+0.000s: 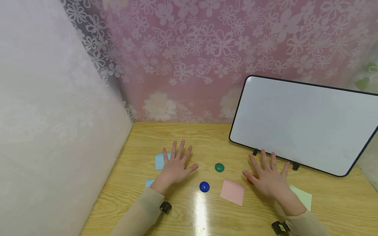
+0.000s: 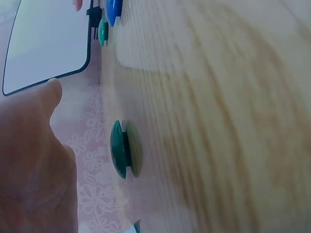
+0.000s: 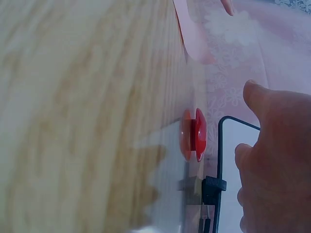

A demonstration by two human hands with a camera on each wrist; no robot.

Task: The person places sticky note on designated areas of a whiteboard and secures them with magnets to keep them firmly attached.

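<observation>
The red disc [image 3: 200, 136], a glossy domed piece on a narrower foot, sits on the table [image 1: 206, 141] below the thumb side of the right hand [image 1: 270, 182], which partly covers it in the head view; the right wrist view shows a gap between the two. A green disc [image 2: 118, 150] of similar form stands on the table near the left hand [image 1: 175, 168], likewise apart from it. Both hands are released and grasp nothing, palms down with the fingers spread. Between them lie a second green disc [image 1: 219, 167] and, nearer the person, a blue disc [image 1: 204, 186]. A pink note [image 1: 232, 192] lies to the right of the blue disc; a pale green note [image 1: 302, 197] is partly covered by the right wrist. At the left, an upper blue note [image 1: 159, 161] is partly hidden by the left hand, and a lower blue note [image 1: 149, 183] shows beside the wrist. Beyond the right hand, a black-framed whiteboard [image 1: 304, 124] stands on dark feet [image 1: 296, 166]; a pink floral cloth [image 1: 189, 59] hangs behind
</observation>
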